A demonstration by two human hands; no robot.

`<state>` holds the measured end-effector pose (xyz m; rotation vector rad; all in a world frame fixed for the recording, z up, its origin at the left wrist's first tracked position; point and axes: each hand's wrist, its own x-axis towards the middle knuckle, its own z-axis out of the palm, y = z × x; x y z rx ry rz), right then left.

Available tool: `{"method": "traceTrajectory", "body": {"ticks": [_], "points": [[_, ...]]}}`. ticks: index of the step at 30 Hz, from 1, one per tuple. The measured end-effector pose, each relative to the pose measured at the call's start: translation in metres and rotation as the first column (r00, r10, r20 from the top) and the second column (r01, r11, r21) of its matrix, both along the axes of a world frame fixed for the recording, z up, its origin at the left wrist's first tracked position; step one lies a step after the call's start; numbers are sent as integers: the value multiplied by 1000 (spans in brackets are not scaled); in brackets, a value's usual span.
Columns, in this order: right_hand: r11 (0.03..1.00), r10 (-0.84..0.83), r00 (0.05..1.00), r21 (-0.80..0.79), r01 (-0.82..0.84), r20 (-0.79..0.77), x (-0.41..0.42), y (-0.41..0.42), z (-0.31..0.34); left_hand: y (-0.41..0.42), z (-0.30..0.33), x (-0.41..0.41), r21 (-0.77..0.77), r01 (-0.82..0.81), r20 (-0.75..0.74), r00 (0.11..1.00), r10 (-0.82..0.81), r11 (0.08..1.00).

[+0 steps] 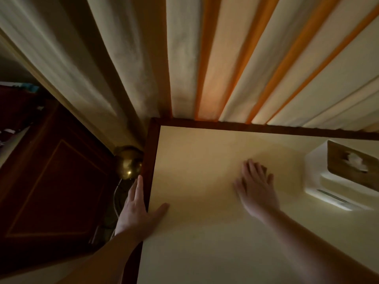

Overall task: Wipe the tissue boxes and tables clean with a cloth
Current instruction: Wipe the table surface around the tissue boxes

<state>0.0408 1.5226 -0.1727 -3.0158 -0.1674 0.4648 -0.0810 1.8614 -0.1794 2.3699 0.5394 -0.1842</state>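
A pale yellow table point(205, 232) with a dark wooden rim is seen from above, set against striped cream and orange curtains point(205, 58). The left hand point(137, 216) is laid over the table's left edge, its fingers straight along the rim and its thumb spread onto the tabletop; nothing is held in it. The right hand point(255, 186) is pressed flat on the tabletop with fingers extended and slightly spread; it is blurred, and a dark patch at the fingertips may be a cloth, though this cannot be told. A white tissue box point(336, 177) with a wooden lid and a tissue showing stands on the table to the right, near the right hand. A brass ball point(128, 162) is seen just beside the table's left edge, next to a dark wooden panel point(51, 181).
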Motion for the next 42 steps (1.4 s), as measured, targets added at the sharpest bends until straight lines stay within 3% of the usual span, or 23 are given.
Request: {"method": "traceTrajectory", "body": {"ticks": [3,6,11,13,15,18,22,25,28,33,37,39,42], "points": [[996,-94,994,4,94,61,66,15,-3,0,0,1,-6,-15,-9,1000,15,1000],[994,-100,995,54,99,20,112,68,-2,-1,-2,2,-8,-28,-19,999,28,1000],[949,286,958,130,-288,35,80,155,0,-1,-4,2,10,-44,-36,998,44,999],[886,442,896,136,-444,45,43,150,-1,-2,-4,2,13,-52,-35,998,52,999],[855,495,864,126,-503,91,15,121,-5,-3,-4,2,15,-60,-35,998,60,998],[930,342,935,113,-351,89,10,50,-11,-3,-3,2,18,-67,-48,997,68,998],[989,145,987,-1,-146,63,63,-12,-10,-4,-1,1,19,-74,-62,995,75,997],[998,61,997,27,-63,56,110,14,-9,-4,-3,1,40,-87,-81,993,90,995],[988,145,987,49,-148,64,129,79,-9,-4,-6,0,60,-78,-79,993,83,995],[873,468,882,126,-472,59,57,176,-7,-2,-9,1,71,-57,-37,998,60,996],[786,589,801,155,-598,104,-36,157,-1,0,-9,-2,68,-35,-7,999,36,997],[789,590,805,174,-590,57,-62,125,-1,1,-9,-1,68,-36,-9,999,37,997],[878,471,882,107,-467,-11,-61,70,-5,2,-10,-2,59,-29,6,1000,29,998]]}}
